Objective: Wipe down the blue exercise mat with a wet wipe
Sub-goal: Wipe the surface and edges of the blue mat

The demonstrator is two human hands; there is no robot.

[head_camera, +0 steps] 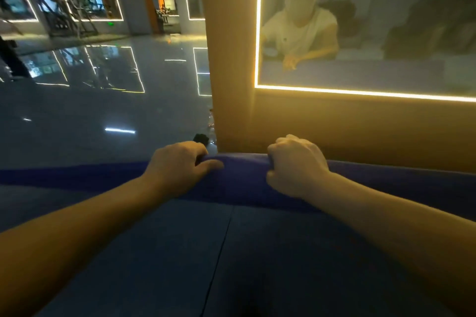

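Currently the glossy grey floor (90, 110) and tan wall panel (360, 131) border the blue foam exercise mat (244, 175), which lies at the wall's foot with its long axis running left-right. Its far edge is humped up. 2 hands curl round that hump: left hand (177, 167) with thumb forward, right hand (293, 165) fisted. Probably they are pulling it flat for wiping. No wet wipe is visible.

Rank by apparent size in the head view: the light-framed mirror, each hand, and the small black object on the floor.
1. light-framed mirror, largest by far.
2. left hand and right hand, much alike; not ranked apart.
3. small black object, smallest, though farther from the camera.
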